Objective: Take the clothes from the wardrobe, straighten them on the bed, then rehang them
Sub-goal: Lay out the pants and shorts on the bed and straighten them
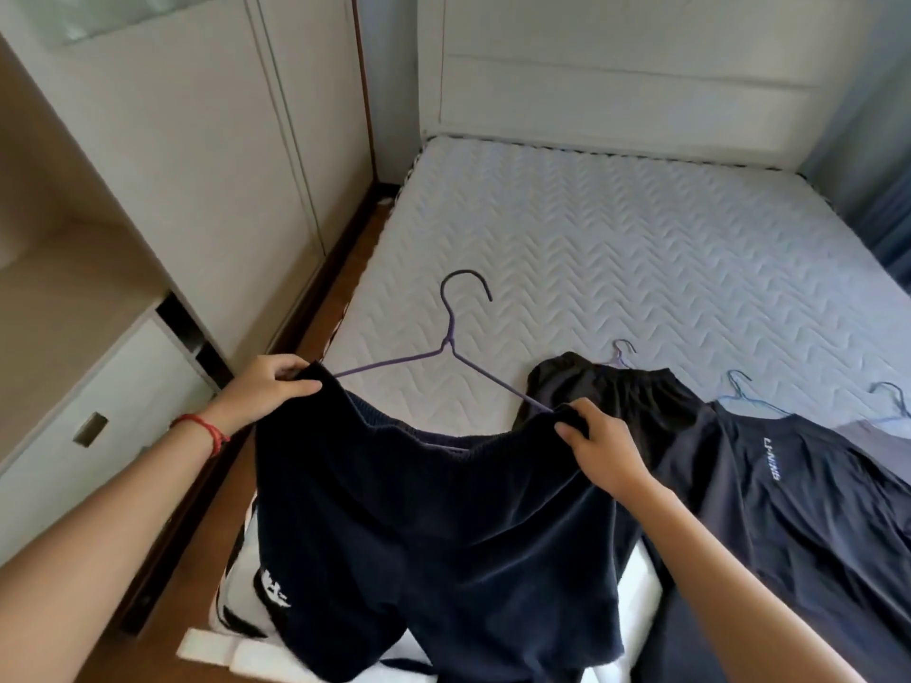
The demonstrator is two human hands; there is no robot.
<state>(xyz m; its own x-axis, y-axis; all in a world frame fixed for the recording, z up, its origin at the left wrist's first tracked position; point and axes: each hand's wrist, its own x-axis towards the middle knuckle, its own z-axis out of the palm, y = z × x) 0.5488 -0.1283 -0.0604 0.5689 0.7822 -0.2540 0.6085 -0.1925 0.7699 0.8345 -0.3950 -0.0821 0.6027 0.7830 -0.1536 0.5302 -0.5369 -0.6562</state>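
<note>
Shorts [434,525] of dark navy cloth hang over the near edge of the bed [616,248], waistband uppermost and legs trailing down toward the floor, so their long axis runs toward the viewer. The left hand [268,389] pinches the waistband's left corner with curled fingers; the right hand [599,448] grips its right corner the same way, stretching the band between them. A purple hanger [446,347] sits in the waistband, its hook pointing away toward the headboard [631,71].

Just right of the shorts, a black garment [631,401] and a dark shirt [813,510] with white lettering lie flat on the mattress, each with a hanger hook showing at its top. On the left, the wardrobe [162,155] stands open, showing bare shelves.
</note>
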